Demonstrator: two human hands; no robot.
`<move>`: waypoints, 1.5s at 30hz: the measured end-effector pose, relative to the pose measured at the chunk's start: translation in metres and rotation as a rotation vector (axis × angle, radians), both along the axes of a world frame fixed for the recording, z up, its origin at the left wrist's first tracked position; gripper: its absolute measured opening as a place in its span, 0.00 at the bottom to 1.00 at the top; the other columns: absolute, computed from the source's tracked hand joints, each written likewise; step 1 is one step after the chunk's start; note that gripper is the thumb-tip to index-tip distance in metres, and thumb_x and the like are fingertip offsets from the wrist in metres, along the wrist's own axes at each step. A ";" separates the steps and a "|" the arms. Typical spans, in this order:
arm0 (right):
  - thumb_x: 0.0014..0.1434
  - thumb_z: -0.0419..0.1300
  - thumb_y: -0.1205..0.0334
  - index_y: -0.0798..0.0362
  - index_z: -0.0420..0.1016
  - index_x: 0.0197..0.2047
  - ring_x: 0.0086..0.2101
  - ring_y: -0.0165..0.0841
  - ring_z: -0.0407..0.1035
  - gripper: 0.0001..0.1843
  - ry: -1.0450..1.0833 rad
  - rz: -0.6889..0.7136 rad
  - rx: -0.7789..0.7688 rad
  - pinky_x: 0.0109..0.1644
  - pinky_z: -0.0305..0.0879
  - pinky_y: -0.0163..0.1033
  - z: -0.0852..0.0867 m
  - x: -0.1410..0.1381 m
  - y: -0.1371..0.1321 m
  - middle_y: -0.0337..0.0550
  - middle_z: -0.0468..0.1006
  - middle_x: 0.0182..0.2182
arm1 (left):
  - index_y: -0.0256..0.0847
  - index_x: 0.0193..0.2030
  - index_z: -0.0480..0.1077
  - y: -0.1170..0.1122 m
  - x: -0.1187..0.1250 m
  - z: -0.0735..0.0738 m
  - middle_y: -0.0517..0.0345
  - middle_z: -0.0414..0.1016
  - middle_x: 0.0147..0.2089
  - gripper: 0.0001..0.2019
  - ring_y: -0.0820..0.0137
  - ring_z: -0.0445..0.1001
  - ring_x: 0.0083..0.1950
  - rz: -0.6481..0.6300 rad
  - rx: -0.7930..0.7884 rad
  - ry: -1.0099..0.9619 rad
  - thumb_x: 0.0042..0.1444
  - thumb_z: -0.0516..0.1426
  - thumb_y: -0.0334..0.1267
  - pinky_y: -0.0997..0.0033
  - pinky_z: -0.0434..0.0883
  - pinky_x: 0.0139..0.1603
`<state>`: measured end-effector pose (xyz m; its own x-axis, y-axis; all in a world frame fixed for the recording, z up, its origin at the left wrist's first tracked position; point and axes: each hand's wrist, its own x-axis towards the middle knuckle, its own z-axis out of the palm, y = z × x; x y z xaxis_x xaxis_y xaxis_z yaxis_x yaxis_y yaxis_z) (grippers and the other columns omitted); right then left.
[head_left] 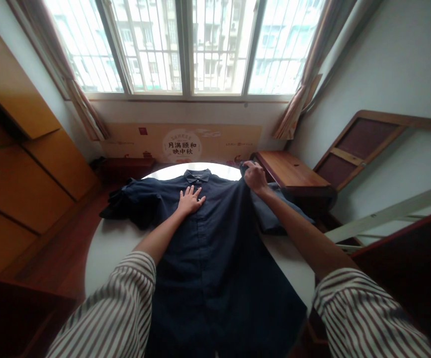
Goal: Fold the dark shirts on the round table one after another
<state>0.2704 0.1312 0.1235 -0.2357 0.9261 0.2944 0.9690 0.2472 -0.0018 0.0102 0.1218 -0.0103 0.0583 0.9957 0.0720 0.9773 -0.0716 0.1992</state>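
Observation:
A dark navy button-up shirt [200, 258] lies spread over a round white table [103, 258], its collar toward the window and its lower part toward me. My left hand [190, 200] rests flat on the shirt's chest just below the collar, fingers spread. At the far right, my right hand [255, 177] is closed on the shirt's sleeve and holds it raised off the table. Dark folded cloth [126, 201] lies at the table's left, partly beneath the shirt's other sleeve. Grey-blue folded cloth [271, 214] sits under my right forearm.
Behind the table are a printed banner [181, 144] and a barred window [185, 49]. A wooden side table [293, 169] stands at the back right. Wooden cabinets [25, 184] line the left, and a wooden frame [364, 144] leans against the right wall.

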 end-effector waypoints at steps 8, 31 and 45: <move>0.64 0.54 0.57 0.62 0.77 0.48 0.45 0.45 0.73 0.18 0.018 -0.233 -0.065 0.46 0.66 0.42 -0.017 0.057 -0.028 0.60 0.75 0.48 | 0.51 0.73 0.51 0.001 0.001 -0.001 0.51 0.46 0.76 0.34 0.54 0.44 0.76 0.011 0.012 0.006 0.65 0.41 0.61 0.41 0.45 0.71; 0.71 0.46 0.62 0.57 0.72 0.41 0.40 0.44 0.77 0.14 -0.166 -0.095 -0.331 0.38 0.67 0.41 -0.100 0.068 -0.212 0.55 0.80 0.38 | 0.51 0.74 0.49 0.004 -0.001 -0.001 0.50 0.44 0.76 0.34 0.54 0.43 0.76 0.008 -0.009 0.023 0.65 0.40 0.61 0.41 0.44 0.71; 0.68 0.52 0.57 0.54 0.76 0.38 0.38 0.40 0.75 0.14 -0.048 0.095 -0.349 0.40 0.64 0.39 -0.032 0.041 -0.179 0.50 0.79 0.38 | 0.32 0.71 0.53 0.020 -0.016 0.006 0.41 0.49 0.74 0.34 0.55 0.48 0.75 0.099 -0.035 0.000 0.68 0.38 0.54 0.47 0.49 0.72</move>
